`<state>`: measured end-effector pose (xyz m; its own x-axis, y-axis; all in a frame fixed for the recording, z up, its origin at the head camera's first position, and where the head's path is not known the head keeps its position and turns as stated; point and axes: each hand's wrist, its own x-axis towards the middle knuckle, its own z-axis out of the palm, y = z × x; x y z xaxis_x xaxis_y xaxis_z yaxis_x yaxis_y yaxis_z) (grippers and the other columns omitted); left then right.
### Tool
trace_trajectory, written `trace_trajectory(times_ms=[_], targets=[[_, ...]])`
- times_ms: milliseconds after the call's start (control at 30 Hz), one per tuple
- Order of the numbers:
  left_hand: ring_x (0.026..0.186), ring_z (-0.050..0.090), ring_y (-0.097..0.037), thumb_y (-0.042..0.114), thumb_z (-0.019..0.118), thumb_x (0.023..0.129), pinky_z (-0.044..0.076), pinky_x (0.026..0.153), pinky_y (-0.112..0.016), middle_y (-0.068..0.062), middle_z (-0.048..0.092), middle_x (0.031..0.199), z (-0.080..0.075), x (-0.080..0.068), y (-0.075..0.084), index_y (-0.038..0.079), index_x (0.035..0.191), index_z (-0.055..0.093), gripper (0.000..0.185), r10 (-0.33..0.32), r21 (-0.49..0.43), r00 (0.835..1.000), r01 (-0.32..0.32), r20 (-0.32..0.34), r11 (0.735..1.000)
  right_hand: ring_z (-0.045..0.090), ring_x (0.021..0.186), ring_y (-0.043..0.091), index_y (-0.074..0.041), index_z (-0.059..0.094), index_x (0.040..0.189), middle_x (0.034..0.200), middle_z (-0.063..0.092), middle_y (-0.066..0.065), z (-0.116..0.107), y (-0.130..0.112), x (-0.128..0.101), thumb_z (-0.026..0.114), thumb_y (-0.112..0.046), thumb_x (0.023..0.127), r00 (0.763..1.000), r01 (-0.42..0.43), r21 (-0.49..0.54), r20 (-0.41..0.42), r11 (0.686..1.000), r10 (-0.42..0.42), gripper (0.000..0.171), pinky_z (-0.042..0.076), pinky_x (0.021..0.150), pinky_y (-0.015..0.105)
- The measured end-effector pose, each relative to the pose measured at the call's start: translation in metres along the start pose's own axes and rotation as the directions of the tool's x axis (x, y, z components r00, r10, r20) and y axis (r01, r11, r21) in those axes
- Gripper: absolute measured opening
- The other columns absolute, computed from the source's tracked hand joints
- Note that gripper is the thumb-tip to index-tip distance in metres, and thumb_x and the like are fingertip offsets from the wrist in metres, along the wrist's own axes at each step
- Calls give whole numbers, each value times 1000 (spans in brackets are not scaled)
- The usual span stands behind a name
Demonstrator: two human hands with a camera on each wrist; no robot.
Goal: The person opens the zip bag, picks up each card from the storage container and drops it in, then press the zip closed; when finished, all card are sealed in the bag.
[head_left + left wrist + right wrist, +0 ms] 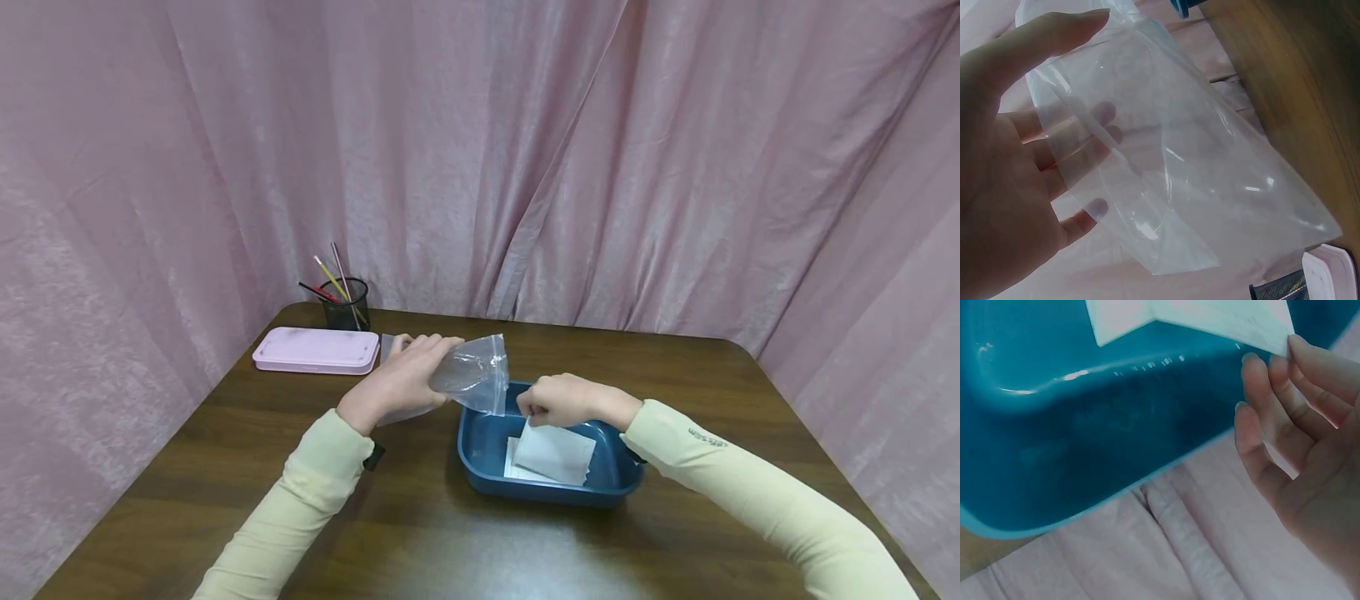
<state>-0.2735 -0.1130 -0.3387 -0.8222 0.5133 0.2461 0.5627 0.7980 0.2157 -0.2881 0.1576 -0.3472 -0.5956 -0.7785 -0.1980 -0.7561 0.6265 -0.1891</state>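
A clear zip bag is held in my left hand, its zip end pointing right over the near-left rim of the blue basin. In the left wrist view the thumb lies on one side of the bag and the fingers show through the plastic. My right hand is above the blue basin and pinches the corner of a white sheet of paper between thumb and index finger. Beneath that sheet lies another white piece in the basin. The right wrist view shows the pinched paper lifted at its corner.
A pink pencil case lies at the back left of the brown wooden table. Behind it stands a black mesh cup with several pencils or pens. Pink curtains hang along the table's back and sides.
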Motion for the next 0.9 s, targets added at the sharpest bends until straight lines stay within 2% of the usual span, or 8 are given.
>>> trace_trajectory(times_ms=[233,400,500,700,900], targets=[[114,53,-23,21,82,70,27,104,-52,-5,60,122,0,0,-1,15,139,46,77,1,-4,1000,-1,-14,1000,45,60,2,-16,66,81,68,56,-8,-17,5,-15,64,-14,91,987,8,14,-162,1000,-6,11,39,54,18],[114,53,-23,21,82,71,27,104,-53,-5,60,122,0,1,0,15,139,46,77,1,-8,1000,-1,-8,1000,45,59,1,-17,66,77,66,57,-9,-27,5,-23,66,-13,89,954,5,-9,-300,1000,-7,12,39,53,18],[114,53,-23,21,82,71,26,103,-53,-5,60,121,0,1,2,15,139,47,77,-3,-12,1000,3,-10,1000,47,59,2,-15,68,78,67,62,-6,-32,5,-26,66,-10,88,927,6,15,-374,1000,0,11,41,54,19],[114,53,-23,21,82,72,26,104,-53,-4,60,122,1,0,4,16,139,46,77,-21,-20,1000,20,-10,1000,49,59,5,-9,69,84,69,65,0,-38,3,-38,64,-5,89,887,-48,138,-449,989,105,8,42,55,20],[115,52,-23,21,82,71,25,104,-53,-4,59,122,2,-1,5,16,139,46,78,-26,-21,1000,26,-5,999,58,59,8,-4,70,89,69,66,4,-34,2,-48,60,-6,91,844,-104,278,-483,955,233,10,48,57,21]])
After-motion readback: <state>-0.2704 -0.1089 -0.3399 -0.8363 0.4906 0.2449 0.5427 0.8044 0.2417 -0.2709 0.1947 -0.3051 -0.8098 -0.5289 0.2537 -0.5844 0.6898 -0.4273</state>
